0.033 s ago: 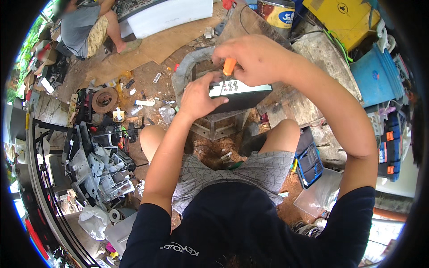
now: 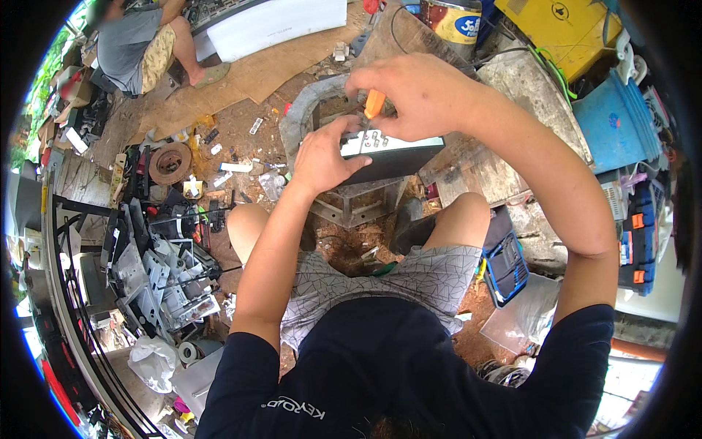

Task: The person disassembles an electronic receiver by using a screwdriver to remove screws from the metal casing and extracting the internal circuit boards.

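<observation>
A flat black electronics box [image 2: 398, 164] is tipped up so that its pale panel, with several round metal sockets, faces upward. My left hand [image 2: 324, 155] grips the box at its left end, the thumb lying on the dark front face. Above the panel, my right hand [image 2: 417, 95] is closed around the orange handle of a screwdriver [image 2: 375, 103]. Its shaft points down toward the left part of the panel, beside the sockets; whether the tip sits in a screw is too small to tell. Beneath the box is a worn grey stand [image 2: 351, 212] between my knees.
Metal and plastic scrap [image 2: 172, 274] is heaped at the left, near a rusty round disc [image 2: 170, 163]. At the right are a blue-edged tool case [image 2: 504, 271], a wooden board [image 2: 526, 110] and a blue bin [image 2: 614, 128]. Another person [image 2: 135, 51] sits at the far left.
</observation>
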`<state>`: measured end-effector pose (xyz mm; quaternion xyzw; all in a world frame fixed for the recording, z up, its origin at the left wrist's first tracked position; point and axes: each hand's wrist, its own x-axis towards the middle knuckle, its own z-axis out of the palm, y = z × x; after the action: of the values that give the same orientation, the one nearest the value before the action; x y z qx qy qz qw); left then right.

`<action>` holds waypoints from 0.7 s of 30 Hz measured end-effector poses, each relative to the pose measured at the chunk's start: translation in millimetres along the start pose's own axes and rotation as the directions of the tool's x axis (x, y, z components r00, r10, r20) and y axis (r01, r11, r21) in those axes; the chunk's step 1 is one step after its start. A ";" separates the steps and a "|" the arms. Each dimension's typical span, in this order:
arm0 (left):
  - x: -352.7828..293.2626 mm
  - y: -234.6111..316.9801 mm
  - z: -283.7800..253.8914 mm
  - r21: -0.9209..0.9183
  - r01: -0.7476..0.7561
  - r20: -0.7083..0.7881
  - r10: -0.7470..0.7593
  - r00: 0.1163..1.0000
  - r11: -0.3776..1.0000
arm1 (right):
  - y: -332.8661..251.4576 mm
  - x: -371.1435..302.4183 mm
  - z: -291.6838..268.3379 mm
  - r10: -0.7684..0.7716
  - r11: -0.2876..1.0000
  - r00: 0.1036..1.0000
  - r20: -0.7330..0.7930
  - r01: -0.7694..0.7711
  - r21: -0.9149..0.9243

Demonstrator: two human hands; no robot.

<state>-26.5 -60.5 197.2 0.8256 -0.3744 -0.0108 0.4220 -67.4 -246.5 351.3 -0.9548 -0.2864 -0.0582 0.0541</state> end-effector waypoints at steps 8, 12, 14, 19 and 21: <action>0.6 -11.2 6.7 -0.106 0.012 -0.115 -0.024 0.993 0.994 | -4.0 -14.8 5.3 -0.008 0.992 0.976 -0.218 -0.019 -0.122; 0.5 -8.9 9.0 0.001 -0.008 -0.123 0.008 0.992 1.000 | 2.5 -51.7 4.4 0.128 0.988 0.905 -0.405 -0.154 -0.031; 0.4 -5.8 9.2 0.052 -0.012 -0.124 0.018 0.992 0.999 | 9.1 -76.6 12.4 0.327 0.945 0.805 -0.494 -0.265 0.194; 5.0 -2.7 7.6 0.100 0.056 -0.082 -0.048 0.995 0.993 | 10.7 -153.0 71.1 0.875 0.433 0.364 -0.320 -0.291 0.853; 9.1 6.6 8.0 0.172 0.075 -0.048 -0.067 0.997 0.982 | 15.9 -192.7 115.3 0.967 0.177 0.192 -0.167 -0.035 0.984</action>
<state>-26.6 -74.2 199.4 0.8721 -0.3354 0.0242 0.3555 -209.1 -348.1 209.0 -0.6375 0.2252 -0.3301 0.6587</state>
